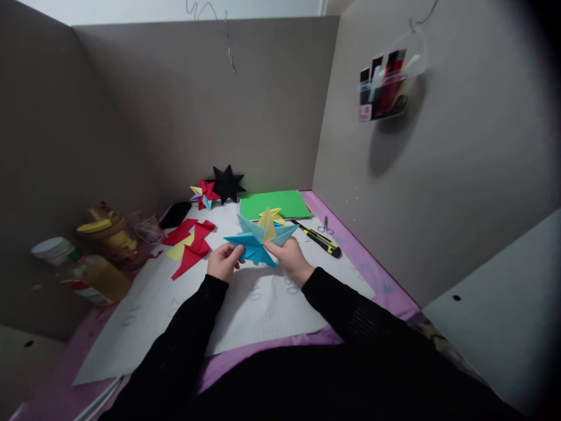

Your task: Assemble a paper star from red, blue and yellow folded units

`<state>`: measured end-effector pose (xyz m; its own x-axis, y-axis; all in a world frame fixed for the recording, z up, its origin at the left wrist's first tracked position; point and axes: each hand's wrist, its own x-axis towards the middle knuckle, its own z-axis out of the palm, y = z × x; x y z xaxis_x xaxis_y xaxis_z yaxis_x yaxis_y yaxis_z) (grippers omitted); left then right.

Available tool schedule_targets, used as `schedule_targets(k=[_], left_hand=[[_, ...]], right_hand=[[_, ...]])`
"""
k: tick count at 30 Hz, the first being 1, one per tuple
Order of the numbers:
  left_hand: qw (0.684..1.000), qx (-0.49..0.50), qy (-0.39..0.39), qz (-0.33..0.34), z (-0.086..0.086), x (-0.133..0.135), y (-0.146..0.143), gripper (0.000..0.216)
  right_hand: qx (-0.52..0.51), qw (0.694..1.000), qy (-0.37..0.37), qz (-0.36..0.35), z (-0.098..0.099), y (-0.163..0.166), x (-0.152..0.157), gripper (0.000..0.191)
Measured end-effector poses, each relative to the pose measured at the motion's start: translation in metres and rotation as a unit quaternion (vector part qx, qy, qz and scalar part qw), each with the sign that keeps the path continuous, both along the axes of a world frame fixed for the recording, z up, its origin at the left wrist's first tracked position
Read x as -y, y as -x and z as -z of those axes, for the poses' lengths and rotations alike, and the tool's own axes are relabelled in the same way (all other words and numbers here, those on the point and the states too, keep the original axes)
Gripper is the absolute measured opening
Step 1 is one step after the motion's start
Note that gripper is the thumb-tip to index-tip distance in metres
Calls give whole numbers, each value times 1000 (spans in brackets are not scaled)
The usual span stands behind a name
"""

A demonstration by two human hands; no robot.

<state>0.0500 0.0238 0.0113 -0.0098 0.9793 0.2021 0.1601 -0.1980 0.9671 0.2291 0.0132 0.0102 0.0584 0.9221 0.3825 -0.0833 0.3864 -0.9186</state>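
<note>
A blue folded-paper star piece [254, 241] with a yellow point [267, 227] slotted into it is held above a white sheet [258, 304]. My left hand [224, 261] pinches its left lower edge with closed fingers. My right hand [290, 257] grips its right lower edge, fingers closed too. Both sleeves are black.
Red and yellow folded pieces [190, 242] lie left of my hands. A multicoloured star [205, 193] and a black star [228, 183] stand at the back. Green paper [274, 204], a yellow-black cutter [322, 240], small scissors [325, 225], a phone [175, 214] and jars [107, 234] surround the sheet. Cardboard walls enclose the desk.
</note>
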Motion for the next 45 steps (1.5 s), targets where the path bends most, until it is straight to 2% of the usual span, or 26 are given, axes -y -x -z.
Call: schedule_targets(k=[28,33,36,41,43,45], left_hand=[[999,45,9,-12,1,-2,-2,27],[999,27,3,-21,-1,-1,-4,26],[1000,28,7,-13,0,0,-4,27],[1000,-5,-14,16,3,-4,1,31],[997,-29,-64,-19,1,-6,5,41],[991,-53,-106,-57,-4,-7,9,62]], right_hand=[[-27,1000,6,-7,-2,3,1,40],[-21,1000,19,-15,3,3,1,40],[-11,1000,29,6,6,3,-1,41],[-15,997,64,31,4,-2,-5,42],[-24,997,75,17,2,-4,-5,43],[-26,997,77,-15,-1,-5,-5,43]])
